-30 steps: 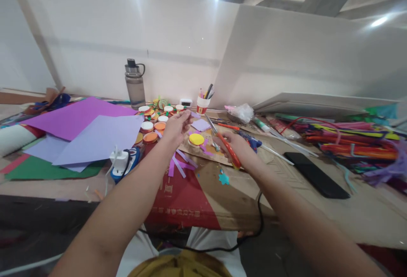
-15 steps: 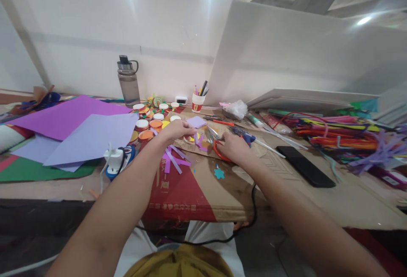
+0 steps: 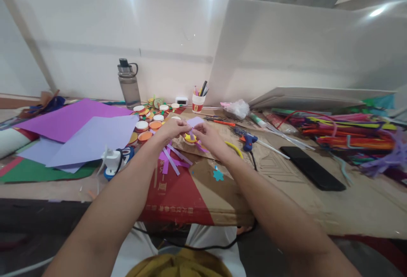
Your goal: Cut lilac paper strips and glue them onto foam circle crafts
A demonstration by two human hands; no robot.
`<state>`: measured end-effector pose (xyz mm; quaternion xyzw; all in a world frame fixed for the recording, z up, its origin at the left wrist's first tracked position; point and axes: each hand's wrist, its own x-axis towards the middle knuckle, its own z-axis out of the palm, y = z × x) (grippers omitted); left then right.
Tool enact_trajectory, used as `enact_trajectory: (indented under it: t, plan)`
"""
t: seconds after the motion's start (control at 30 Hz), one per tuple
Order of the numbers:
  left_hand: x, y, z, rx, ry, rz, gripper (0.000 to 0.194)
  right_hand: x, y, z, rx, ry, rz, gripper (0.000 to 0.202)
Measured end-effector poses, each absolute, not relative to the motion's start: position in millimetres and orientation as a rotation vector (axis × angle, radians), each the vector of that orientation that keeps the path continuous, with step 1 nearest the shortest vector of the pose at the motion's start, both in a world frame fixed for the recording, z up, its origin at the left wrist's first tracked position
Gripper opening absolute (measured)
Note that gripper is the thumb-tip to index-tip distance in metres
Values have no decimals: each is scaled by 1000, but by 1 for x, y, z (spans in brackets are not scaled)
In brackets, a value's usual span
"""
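Note:
My left hand (image 3: 175, 128) and my right hand (image 3: 205, 135) meet at the middle of the table, fingertips nearly touching. Between them they pinch a small light purple paper (image 3: 195, 121). Under the fingers lies a yellow piece (image 3: 190, 138) on the cardboard. Purple paper strips (image 3: 173, 158) are scattered just below my left hand. A blue star-like cutout (image 3: 218, 173) lies nearer the front edge. No scissors show in my right hand.
Jars with white and orange lids (image 3: 141, 126) stand left of the hands, near a bottle (image 3: 129, 84). Purple sheets (image 3: 95, 139) lie further left. At the right are a glue gun (image 3: 249, 141), a black phone (image 3: 311, 167) and colourful pipe cleaners (image 3: 343, 131). A pen cup (image 3: 198, 102) stands behind.
My right hand has let go of the orange-handled scissors and moved left to the purple paper. The glue gun and a yellow curved piece are now uncovered.

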<state>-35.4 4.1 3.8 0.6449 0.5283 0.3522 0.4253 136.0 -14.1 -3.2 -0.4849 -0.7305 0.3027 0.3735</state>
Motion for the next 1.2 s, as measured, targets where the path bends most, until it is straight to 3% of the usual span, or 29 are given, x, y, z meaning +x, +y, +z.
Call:
enact_trajectory:
  t: [0.27,0.47,0.67,0.8,1.03,1.2]
  plan:
    - [-26,5,-1,1498,1215,930,24,143,-18,-21,-1165,-1639,1246,16]
    - [-19,4,-3,1486,1153,910,29,153,-21,-15,-1073,-1668,1325,16]
    - [-22,6,-1,1546,1446,1031,37,165,-23,-4,-1288,-2041,1022,10]
    - [-25,9,-8,1833,1816,838,33,166,-25,-6,-1383,-2263,745,13]
    - [-20,14,-27,1938,1870,713,21,163,-30,-5,-1354,-2457,613,17]
    - [-19,15,-29,2060,1975,600,25,164,-29,-5,-1310,-2489,608,15]
